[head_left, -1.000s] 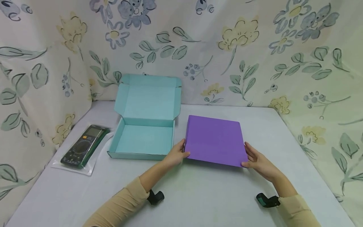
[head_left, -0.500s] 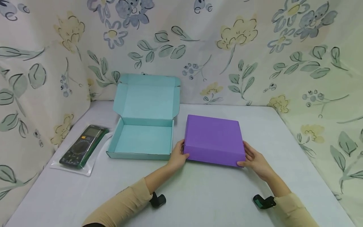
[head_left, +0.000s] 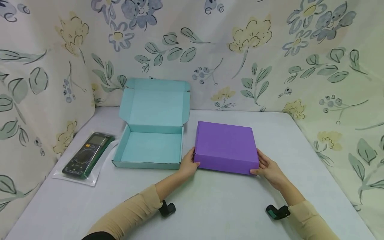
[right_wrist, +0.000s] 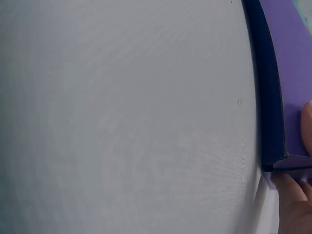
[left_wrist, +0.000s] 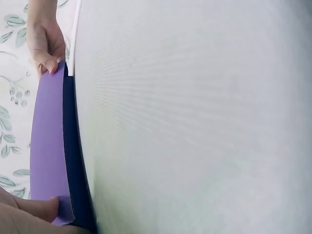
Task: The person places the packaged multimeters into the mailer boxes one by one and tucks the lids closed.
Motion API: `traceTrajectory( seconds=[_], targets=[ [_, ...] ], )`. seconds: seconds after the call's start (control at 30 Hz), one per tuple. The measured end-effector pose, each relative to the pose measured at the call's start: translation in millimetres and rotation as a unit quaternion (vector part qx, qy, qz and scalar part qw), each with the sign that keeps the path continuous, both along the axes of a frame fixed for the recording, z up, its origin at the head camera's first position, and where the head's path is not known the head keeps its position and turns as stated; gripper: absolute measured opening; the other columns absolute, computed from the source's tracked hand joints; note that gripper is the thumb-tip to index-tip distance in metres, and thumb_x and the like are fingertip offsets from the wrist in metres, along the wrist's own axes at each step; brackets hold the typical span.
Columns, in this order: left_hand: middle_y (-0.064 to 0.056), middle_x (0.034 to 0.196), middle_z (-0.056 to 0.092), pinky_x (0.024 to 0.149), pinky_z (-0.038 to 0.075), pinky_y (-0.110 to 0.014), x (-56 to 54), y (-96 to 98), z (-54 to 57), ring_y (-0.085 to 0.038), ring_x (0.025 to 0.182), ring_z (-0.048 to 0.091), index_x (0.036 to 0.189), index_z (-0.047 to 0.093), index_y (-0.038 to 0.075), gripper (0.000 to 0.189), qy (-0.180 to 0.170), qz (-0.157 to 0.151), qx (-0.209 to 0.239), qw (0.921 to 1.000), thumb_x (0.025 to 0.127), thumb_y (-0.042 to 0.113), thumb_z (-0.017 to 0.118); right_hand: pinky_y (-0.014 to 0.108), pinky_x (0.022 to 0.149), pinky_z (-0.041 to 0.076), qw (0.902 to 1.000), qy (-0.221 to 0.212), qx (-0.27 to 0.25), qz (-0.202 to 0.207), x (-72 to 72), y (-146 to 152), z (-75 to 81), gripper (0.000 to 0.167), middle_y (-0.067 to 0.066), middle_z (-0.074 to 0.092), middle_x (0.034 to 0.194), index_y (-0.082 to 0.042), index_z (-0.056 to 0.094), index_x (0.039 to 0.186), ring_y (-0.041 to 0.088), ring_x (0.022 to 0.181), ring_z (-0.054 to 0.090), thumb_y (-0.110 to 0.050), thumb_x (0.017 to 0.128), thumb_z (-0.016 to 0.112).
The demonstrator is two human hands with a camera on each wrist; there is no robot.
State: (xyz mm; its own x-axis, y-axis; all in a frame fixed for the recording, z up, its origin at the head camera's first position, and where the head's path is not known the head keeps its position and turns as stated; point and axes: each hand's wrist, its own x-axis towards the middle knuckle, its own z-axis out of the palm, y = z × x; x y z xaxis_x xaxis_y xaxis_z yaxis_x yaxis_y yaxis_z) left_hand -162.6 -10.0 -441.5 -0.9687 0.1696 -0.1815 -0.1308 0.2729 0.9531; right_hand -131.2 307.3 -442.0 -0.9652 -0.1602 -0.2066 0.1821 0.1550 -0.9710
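Purple box (head_left: pixel 226 147) sits between both grips; left hand (head_left: pixel 188 164) and right hand (head_left: pixel 268 169) seemingly pinch its near corners.

white table (head_left: pixel 210 213); purple box (head_left: pixel 225 146), open teal box (head_left: pixel 151 148), bagged multimeter (head_left: pixel 87 155)

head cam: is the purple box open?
No, the purple box lies closed on the table, held at its near corners by the left hand and right hand.

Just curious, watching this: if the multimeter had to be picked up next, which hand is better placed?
Probably the left hand: the bagged multimeter lies on its side, past the teal box. The right hand grips the purple box's far corner.
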Motion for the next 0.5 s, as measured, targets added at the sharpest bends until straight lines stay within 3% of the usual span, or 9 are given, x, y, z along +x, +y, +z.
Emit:
traceTrajectory(
  seconds=[0.2, 0.5],
  targets=[
    [-0.029, 0.141, 0.044, 0.108, 0.036, -0.046, 0.7, 2.9, -0.7, -0.041, 0.131, 0.043, 0.142, 0.036, -0.012, 0.060, 0.038, 0.031, -0.041, 0.9980, 0.086, -0.016, 0.057, 0.013, 0.095, 0.042, 0.9992, -0.003, 0.019, -0.034, -2.9, -1.2, -2.1, 0.097, 0.023, 0.012, 0.157, -0.001, 0.008, 0.154, 0.038, 0.140, 0.018, 0.011, 0.081, 0.070],
    [-0.027, 0.131, 0.055, 0.100, 0.046, -0.041, -0.6, 3.8, -5.0, -0.037, 0.122, 0.054, 0.134, 0.049, -0.011, 0.057, 0.057, 0.079, -0.023, 0.9950, 0.080, -0.020, 0.064, 0.014, 0.092, 0.045, 0.9961, -0.007, 0.029, -0.083, -7.0, -4.9, -2.9, 0.090, 0.021, 0.023, 0.149, 0.002, 0.020, 0.151, 0.023, 0.132, 0.035, 0.012, 0.078, 0.073]
  ],
)
